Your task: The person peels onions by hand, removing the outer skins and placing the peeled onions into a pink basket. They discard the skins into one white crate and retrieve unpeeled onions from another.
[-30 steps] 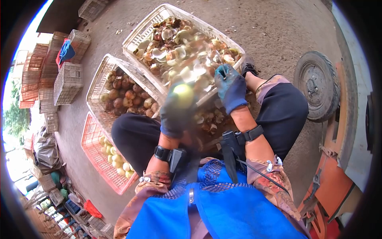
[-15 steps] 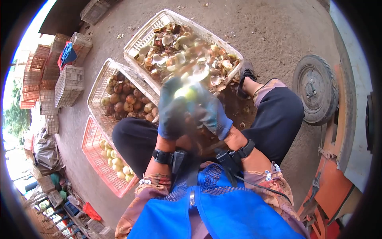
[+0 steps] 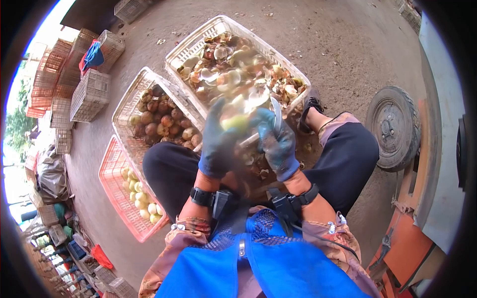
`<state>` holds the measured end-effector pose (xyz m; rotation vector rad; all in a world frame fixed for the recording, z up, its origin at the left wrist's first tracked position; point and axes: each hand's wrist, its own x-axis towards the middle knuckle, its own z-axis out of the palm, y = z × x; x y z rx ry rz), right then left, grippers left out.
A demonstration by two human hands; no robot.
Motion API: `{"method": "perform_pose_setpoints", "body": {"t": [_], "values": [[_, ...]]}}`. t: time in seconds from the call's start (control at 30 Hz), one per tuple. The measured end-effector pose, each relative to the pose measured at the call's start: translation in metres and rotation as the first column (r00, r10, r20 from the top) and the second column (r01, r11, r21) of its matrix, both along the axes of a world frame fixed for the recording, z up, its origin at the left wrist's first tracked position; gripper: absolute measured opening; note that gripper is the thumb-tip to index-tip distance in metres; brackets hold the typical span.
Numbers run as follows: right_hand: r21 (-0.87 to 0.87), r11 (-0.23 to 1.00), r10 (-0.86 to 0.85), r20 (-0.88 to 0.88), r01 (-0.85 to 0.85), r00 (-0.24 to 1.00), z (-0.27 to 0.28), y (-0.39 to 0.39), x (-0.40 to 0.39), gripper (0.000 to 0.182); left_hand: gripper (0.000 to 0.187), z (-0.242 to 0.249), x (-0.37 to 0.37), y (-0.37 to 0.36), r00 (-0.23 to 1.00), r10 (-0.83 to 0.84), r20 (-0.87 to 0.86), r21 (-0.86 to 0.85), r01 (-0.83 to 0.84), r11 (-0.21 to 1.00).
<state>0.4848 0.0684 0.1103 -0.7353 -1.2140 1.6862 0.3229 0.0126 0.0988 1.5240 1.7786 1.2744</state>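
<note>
My left hand (image 3: 217,144), in a blue-grey glove, is wrapped round a pale yellow-green onion (image 3: 235,122), blurred by motion and glare. Close by on its right, my gloved right hand (image 3: 277,148) is closed on a knife (image 3: 277,115) whose curved blade points up and away from me. Both hands are over the near edge of a white crate (image 3: 258,38) heaped with onion peels (image 3: 226,79). Left of my hands, another white crate (image 3: 144,75) holds brown, unpeeled onions (image 3: 161,115). Beyond my left knee, a pink crate (image 3: 113,171) contains pale peeled onions (image 3: 141,201).
Stacked crates (image 3: 89,94) stand at the far left on the dirt floor. A wheel (image 3: 392,127) and an orange metal frame (image 3: 397,248) are on the right. A cable (image 3: 330,243) runs along my right forearm. Scraps lie between my feet.
My right hand has moved right, away from the onion, and turned so the knife blade now shows. The left hand still holds the onion. The view has shifted slightly.
</note>
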Motion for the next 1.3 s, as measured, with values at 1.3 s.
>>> {"method": "perform_pose_setpoints", "body": {"t": [1.3], "values": [[0.629, 0.578, -0.448, 0.777, -0.519, 0.442, 0.012, 0.018, 0.014, 0.071, 0.028, 0.013, 0.007, -0.006, 0.985, -0.031, 0.17, -0.186, 0.063, 0.981]]}}
